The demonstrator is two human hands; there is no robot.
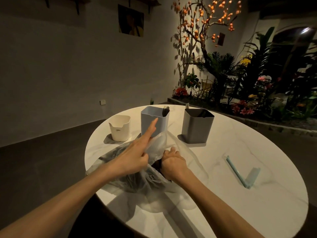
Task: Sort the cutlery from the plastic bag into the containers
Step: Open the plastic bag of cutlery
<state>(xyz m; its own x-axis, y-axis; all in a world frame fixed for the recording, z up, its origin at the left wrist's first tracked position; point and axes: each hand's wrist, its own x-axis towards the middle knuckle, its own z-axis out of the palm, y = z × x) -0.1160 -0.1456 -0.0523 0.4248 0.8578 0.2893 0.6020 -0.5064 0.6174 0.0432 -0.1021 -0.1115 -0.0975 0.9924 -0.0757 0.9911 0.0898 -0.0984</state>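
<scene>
Just in front of the blue container, the plastic bag lies open: left hand pinches its rim, right hand grips dark cutlery inside. Risk: film snags tines, spilling pieces beside that container.

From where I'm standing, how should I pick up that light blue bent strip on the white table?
Pinch the light blue bent strip along its long straight arm, from above with the right hand. That arm lies flat and alone; the folded corner nearer you looks harder to pinch.
</scene>
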